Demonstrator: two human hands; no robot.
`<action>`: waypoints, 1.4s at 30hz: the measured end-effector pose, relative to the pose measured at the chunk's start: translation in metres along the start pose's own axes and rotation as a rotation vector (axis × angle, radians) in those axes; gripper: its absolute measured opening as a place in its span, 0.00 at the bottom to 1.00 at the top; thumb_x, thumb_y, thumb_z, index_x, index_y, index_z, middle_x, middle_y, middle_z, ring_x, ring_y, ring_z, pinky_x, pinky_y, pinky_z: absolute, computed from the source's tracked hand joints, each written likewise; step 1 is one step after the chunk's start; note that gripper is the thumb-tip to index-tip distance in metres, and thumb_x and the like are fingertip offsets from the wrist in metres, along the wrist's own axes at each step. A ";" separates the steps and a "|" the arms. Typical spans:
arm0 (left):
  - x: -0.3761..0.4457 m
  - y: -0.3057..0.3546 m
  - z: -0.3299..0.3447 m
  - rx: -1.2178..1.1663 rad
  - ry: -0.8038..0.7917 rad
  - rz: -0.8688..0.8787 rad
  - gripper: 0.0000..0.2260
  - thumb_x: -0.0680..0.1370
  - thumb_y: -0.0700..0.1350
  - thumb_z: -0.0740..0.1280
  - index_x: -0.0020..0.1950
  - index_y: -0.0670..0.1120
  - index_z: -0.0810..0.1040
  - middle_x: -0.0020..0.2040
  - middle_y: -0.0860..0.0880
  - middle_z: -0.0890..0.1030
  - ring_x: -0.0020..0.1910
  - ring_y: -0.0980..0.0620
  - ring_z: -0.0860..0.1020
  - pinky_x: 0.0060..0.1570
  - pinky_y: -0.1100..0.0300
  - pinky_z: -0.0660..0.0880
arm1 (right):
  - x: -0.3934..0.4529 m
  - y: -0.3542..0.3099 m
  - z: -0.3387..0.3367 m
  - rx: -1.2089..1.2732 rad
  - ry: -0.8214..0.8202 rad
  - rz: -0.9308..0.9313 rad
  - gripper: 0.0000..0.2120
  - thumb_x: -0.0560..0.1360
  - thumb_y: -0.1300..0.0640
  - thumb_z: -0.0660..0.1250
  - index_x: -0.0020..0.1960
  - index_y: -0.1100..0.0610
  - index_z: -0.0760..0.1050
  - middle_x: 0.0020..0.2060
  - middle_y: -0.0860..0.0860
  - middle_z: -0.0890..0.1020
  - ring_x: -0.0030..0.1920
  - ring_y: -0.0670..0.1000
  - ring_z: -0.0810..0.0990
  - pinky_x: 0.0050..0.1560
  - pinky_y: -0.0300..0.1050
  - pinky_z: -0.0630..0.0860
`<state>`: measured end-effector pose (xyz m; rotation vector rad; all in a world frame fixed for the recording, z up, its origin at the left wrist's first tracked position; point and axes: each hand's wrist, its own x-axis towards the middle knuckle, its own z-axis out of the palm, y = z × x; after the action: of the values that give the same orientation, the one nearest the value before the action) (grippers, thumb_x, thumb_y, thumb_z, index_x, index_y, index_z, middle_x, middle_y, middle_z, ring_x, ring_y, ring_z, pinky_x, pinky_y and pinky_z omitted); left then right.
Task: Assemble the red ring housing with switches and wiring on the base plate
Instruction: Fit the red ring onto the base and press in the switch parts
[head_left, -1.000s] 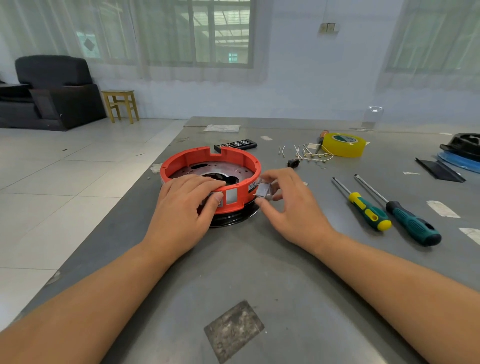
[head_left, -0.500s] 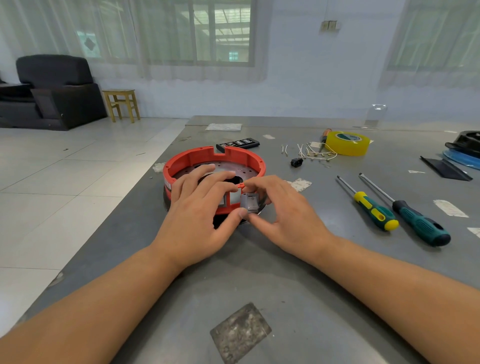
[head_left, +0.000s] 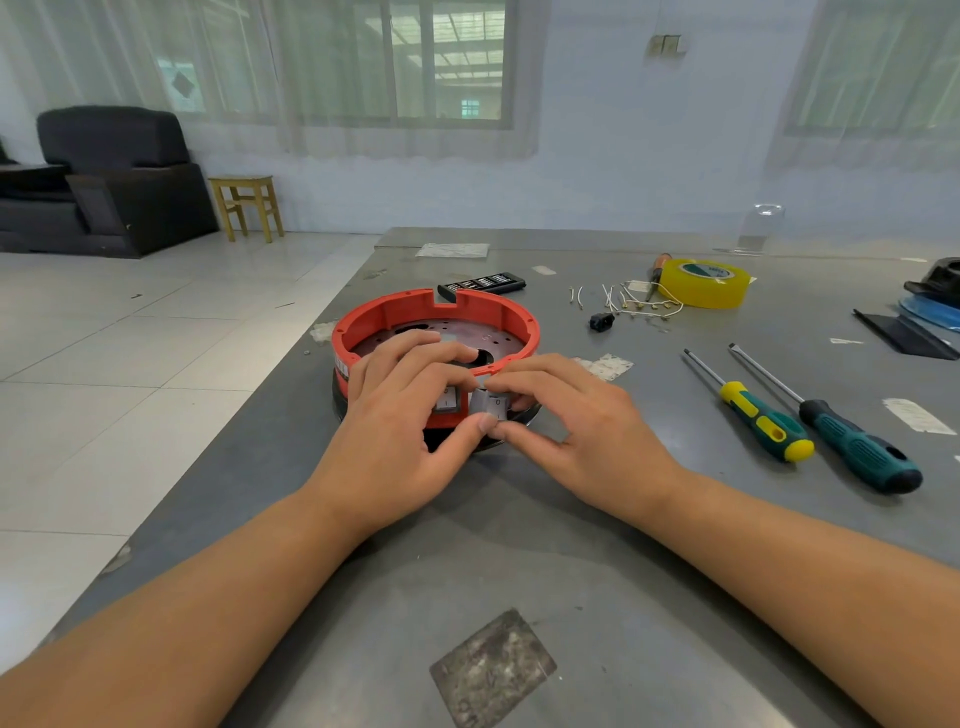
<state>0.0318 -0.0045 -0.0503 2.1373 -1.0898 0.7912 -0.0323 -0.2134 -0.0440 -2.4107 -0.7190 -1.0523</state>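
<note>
Head cam: red ring housing (head_left: 395, 312) is sitting on the grey table (head_left: 519, 545), left of centre, on top of the dark round base plate (head_left: 337, 402), whose edge is peeking out under it. Perforated metal disc (head_left: 467, 332) is showing inside the ring.

L hand (head_left: 400, 415) is draping over the near wall of the ring, fingers curling over the rim, thumb reaching under to the right; it's gripping the housing. R hand (head_left: 582, 421) is pinching a small grey rocker switch (head_left: 491, 405) btwn thumb and forefingers, pressing it against the ring's near wall. L thumb tip is touching the switch's lower edge too. A 2nd switch (head_left: 447, 402) is sitting in the wall just left of it, half hidden by L fingers. Can't tell whether the held switch is fully seated.

Further back on the table: black strip w/ white marks (head_left: 480, 285) just behind the ring, loose white wires (head_left: 623, 301) w/ small terminals, a small black connector (head_left: 601, 322) near them, yellow tape roll (head_left: 701, 283). To the right, well apart from the hands: two screwdrivers lying side by side, one w/ yellow-green handle (head_left: 763, 426), one w/ teal handle (head_left: 857, 452).
</note>
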 end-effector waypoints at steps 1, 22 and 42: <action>0.000 0.000 0.000 -0.004 -0.005 -0.001 0.16 0.79 0.57 0.67 0.58 0.48 0.83 0.67 0.54 0.80 0.75 0.49 0.69 0.73 0.51 0.62 | 0.000 0.001 0.000 -0.005 0.002 -0.004 0.16 0.79 0.54 0.72 0.65 0.59 0.80 0.60 0.52 0.82 0.62 0.48 0.80 0.65 0.42 0.76; 0.003 -0.012 -0.007 0.022 -0.054 -0.185 0.14 0.83 0.50 0.60 0.65 0.52 0.82 0.58 0.55 0.83 0.64 0.51 0.76 0.71 0.50 0.61 | 0.004 0.009 0.002 -0.210 -0.013 -0.087 0.13 0.77 0.60 0.75 0.60 0.62 0.82 0.57 0.55 0.83 0.56 0.54 0.83 0.58 0.48 0.80; 0.003 -0.013 -0.002 0.031 -0.033 -0.175 0.14 0.83 0.52 0.60 0.63 0.51 0.81 0.56 0.56 0.82 0.64 0.53 0.75 0.70 0.54 0.60 | 0.009 0.010 0.007 -0.322 -0.034 -0.128 0.13 0.78 0.59 0.74 0.61 0.61 0.82 0.56 0.56 0.83 0.56 0.54 0.82 0.60 0.46 0.79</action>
<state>0.0437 0.0021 -0.0500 2.2430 -0.8978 0.6976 -0.0171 -0.2142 -0.0434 -2.6879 -0.7751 -1.2643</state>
